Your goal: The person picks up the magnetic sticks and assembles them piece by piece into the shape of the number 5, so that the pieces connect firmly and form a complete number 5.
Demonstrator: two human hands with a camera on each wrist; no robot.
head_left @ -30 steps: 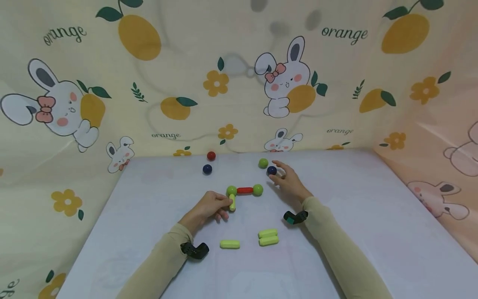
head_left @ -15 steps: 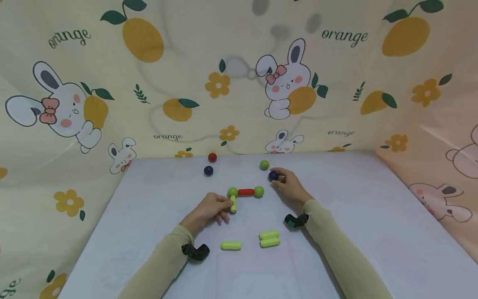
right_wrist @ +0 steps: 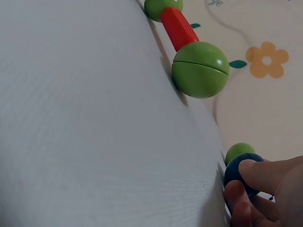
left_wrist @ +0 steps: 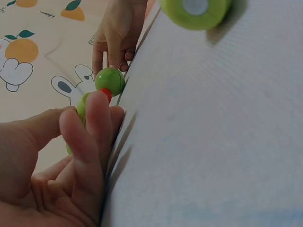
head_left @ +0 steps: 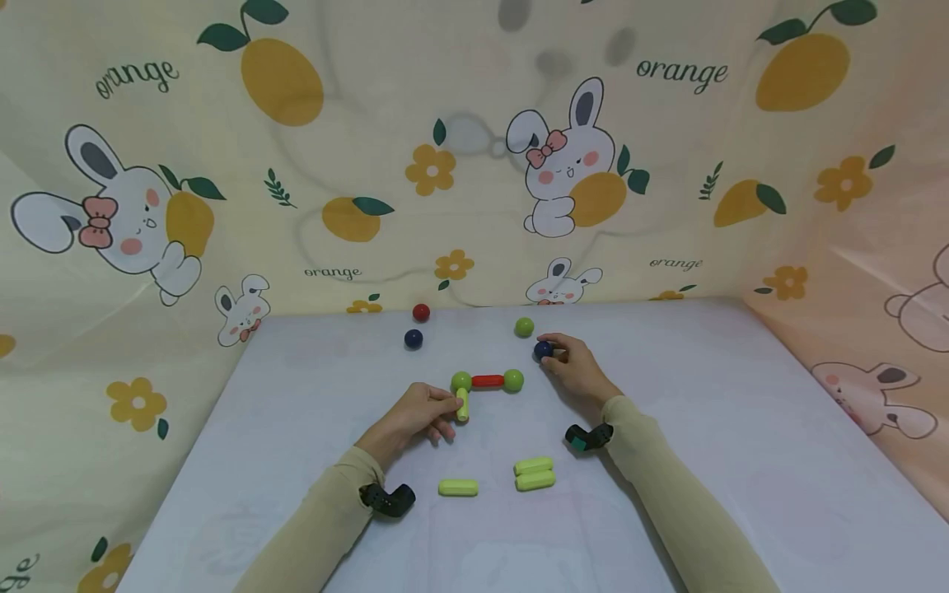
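In the head view a red rod [head_left: 487, 381] joins two green balls, the left one [head_left: 461, 380] and the right one [head_left: 513, 380]. A yellow-green rod [head_left: 463, 405] runs from the left ball toward the person, pinched by the left hand [head_left: 417, 416] between thumb and fingers. Farther back on the right, the right hand [head_left: 578, 369] pinches a dark blue ball [head_left: 544, 350]; the right wrist view shows the thumb pressed on this blue ball [right_wrist: 242, 172]. A loose green ball [head_left: 524, 327] lies just behind it.
A red ball [head_left: 421, 312] and another dark blue ball [head_left: 413, 338] lie at the back left of the white table [head_left: 296, 461]. Nearer the person are a single yellow-green rod [head_left: 458, 487] and two side by side [head_left: 535, 474]. A printed cloth [head_left: 460, 206] hangs behind.
The right hand has closed its fingers on the blue ball, which has moved slightly toward the person, away from the loose green ball. The left hand keeps its hold on the rod.
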